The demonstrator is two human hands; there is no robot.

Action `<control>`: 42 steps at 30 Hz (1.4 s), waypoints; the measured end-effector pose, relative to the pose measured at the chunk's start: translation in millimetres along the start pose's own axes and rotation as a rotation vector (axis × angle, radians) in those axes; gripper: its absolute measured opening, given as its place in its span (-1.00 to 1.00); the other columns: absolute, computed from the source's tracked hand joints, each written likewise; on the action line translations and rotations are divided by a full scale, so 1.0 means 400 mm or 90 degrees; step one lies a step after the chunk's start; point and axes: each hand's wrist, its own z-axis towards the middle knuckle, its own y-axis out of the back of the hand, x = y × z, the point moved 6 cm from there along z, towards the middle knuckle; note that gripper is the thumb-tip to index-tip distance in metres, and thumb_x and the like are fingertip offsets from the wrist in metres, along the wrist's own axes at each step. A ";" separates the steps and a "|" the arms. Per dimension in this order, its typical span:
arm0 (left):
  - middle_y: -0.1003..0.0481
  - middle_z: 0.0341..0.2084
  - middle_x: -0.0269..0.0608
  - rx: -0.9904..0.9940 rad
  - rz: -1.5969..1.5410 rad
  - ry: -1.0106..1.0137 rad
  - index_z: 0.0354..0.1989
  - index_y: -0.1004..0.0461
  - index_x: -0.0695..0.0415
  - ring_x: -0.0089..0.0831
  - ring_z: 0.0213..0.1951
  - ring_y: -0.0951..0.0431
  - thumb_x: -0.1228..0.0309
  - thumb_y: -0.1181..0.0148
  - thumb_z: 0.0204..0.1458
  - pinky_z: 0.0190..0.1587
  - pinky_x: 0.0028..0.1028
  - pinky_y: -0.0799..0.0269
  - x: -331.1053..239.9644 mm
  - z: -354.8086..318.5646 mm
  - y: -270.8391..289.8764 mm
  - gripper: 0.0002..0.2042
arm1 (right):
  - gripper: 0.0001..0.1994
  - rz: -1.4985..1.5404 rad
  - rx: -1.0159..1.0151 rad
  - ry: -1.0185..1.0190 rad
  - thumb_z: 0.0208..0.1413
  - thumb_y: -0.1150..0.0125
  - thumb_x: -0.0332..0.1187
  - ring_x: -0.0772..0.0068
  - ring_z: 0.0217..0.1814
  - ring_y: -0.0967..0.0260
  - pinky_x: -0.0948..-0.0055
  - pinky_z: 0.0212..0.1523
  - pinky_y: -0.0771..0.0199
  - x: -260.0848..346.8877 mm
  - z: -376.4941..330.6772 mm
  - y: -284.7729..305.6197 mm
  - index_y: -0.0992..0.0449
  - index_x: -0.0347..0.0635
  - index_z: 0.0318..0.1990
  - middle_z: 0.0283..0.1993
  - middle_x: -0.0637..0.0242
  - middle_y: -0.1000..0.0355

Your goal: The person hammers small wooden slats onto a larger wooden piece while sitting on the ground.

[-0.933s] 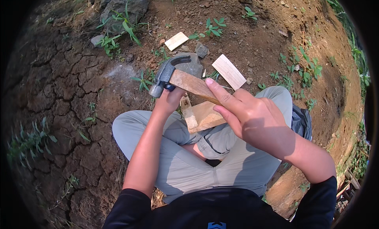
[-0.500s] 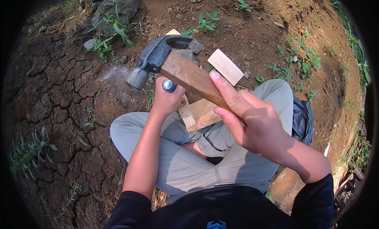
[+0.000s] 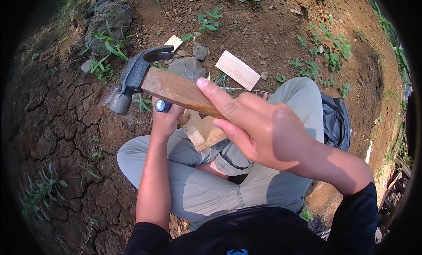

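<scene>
My right hand [image 3: 259,129] grips the wooden handle of a claw hammer [image 3: 149,79], whose dark steel head is raised up and to the left. My left hand [image 3: 166,121] is closed around a small upright tool with a round blue-and-silver end [image 3: 161,106], held just under the hammer handle. A pale chunk of wood [image 3: 202,131] rests on my grey-trousered lap beside the left hand. The tool's lower end is hidden behind my fingers.
I sit cross-legged on cracked brown dirt. A flat wooden strip [image 3: 237,70] and a smaller piece [image 3: 173,41] lie ahead, near grey stones [image 3: 187,68] and a bigger rock [image 3: 107,22]. A dark bag [image 3: 336,123] sits by my right knee. Weeds are scattered about.
The hammer has risen and swung left, its head higher and farther from my lap. My left hand has stayed on the small tool by the wood chunk.
</scene>
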 end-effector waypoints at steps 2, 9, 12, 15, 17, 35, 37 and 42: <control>-0.46 -0.59 -0.37 -0.006 -0.050 -0.013 -0.39 -0.52 0.22 -0.70 -0.63 -0.31 0.47 -0.21 0.06 -0.62 -0.55 -0.11 0.003 0.008 0.004 -0.92 | -0.38 -0.026 0.009 0.019 0.23 -0.24 -0.34 0.20 -0.56 -0.32 0.24 -0.53 -0.42 -0.006 0.007 -0.006 -0.23 0.06 0.45 -0.47 0.25 -0.32; -0.34 -0.72 -0.42 0.002 0.013 -0.079 -0.54 -0.41 0.18 -0.66 -0.66 -0.25 0.44 -0.17 0.11 -0.61 -0.53 -0.07 -0.045 0.010 -0.035 -0.81 | -0.38 0.075 -0.040 0.027 0.23 -0.24 -0.38 0.20 -0.54 -0.31 0.24 -0.46 -0.40 0.000 0.039 0.026 -0.25 -0.03 0.44 -0.53 0.22 -0.33; -0.26 -0.77 -0.40 0.033 -0.041 -0.090 -0.66 -0.27 0.15 -0.63 -0.65 -0.19 0.47 -0.13 0.12 -0.58 -0.50 -0.04 -0.031 0.029 -0.009 -0.70 | -0.39 0.102 -0.071 0.022 0.22 -0.24 -0.41 0.22 -0.53 -0.31 0.26 -0.41 -0.41 -0.007 0.055 0.043 -0.25 -0.06 0.44 -0.54 0.20 -0.35; -0.21 -0.78 -0.39 0.076 -0.046 -0.089 -0.72 -0.15 0.13 -0.61 -0.65 -0.13 0.48 -0.11 0.11 -0.57 -0.49 0.00 -0.040 0.038 -0.014 -0.63 | -0.39 0.116 -0.078 0.003 0.22 -0.24 -0.43 0.24 -0.52 -0.29 0.28 -0.39 -0.40 -0.036 0.052 0.030 -0.26 -0.06 0.43 -0.53 0.21 -0.36; -0.19 -0.79 -0.41 0.068 -0.031 -0.074 -0.72 -0.14 0.13 -0.63 -0.65 -0.11 0.47 -0.12 0.12 -0.56 -0.50 0.02 -0.036 0.034 -0.024 -0.62 | -0.39 0.090 -0.062 -0.006 0.21 -0.25 -0.43 0.24 -0.54 -0.28 0.28 -0.42 -0.40 -0.029 0.039 0.029 -0.26 -0.05 0.43 -0.52 0.22 -0.35; -0.60 -0.23 -0.16 0.054 0.223 0.013 -0.14 -0.54 0.24 -0.37 -0.17 -0.61 0.42 -0.30 0.02 -0.08 -0.35 -0.49 0.050 0.034 0.002 -0.76 | -0.34 -0.011 0.003 0.005 0.18 -0.29 -0.38 0.19 -0.58 -0.29 0.19 -0.55 -0.37 0.005 0.009 -0.024 -0.25 0.10 0.45 -0.45 0.26 -0.33; -0.60 -0.22 -0.15 0.117 0.308 0.203 -0.13 -0.54 0.24 -0.35 -0.15 -0.61 0.41 -0.30 0.03 -0.07 -0.34 -0.49 0.078 0.037 -0.001 -0.75 | -0.34 -0.040 0.047 -0.026 0.19 -0.28 -0.40 0.17 -0.56 -0.31 0.19 -0.52 -0.37 -0.026 0.006 -0.059 -0.25 0.10 0.45 -0.47 0.23 -0.33; -0.61 -0.31 -0.20 0.056 0.269 -0.058 -0.21 -0.56 0.26 -0.43 -0.22 -0.60 0.40 -0.30 0.05 -0.15 -0.38 -0.49 0.047 0.032 -0.020 -0.79 | -0.34 0.038 0.021 -0.059 0.19 -0.27 -0.46 0.15 -0.51 -0.34 0.25 -0.44 -0.39 0.000 0.013 -0.023 -0.24 0.03 0.45 -0.46 0.17 -0.36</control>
